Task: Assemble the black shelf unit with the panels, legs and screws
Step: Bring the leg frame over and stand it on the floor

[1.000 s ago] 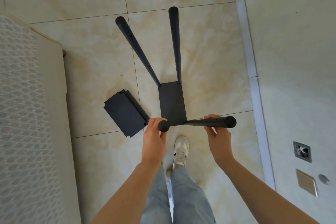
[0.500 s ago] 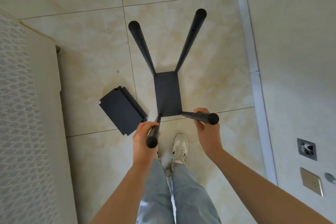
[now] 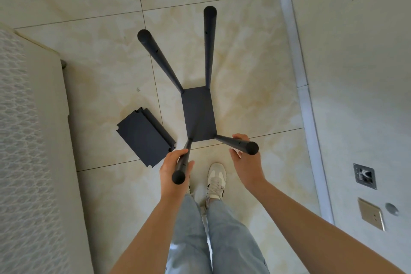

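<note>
Four legs rise from the shelf unit, which stands on the floor just ahead of my hands. A loose panel lies to the left of my left hand. This hand is wrapped round the near left leg; my right hand clasps the near right leg. I judge it light, stiff and smooth, best held near the leg tops.

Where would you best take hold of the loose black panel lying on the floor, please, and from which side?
Probably the folded lip on the loose panel, along its long edge facing the shelf frame, approached from above on that side. It lies flat on the tiles, so only that raised lip offers purchase.
</note>
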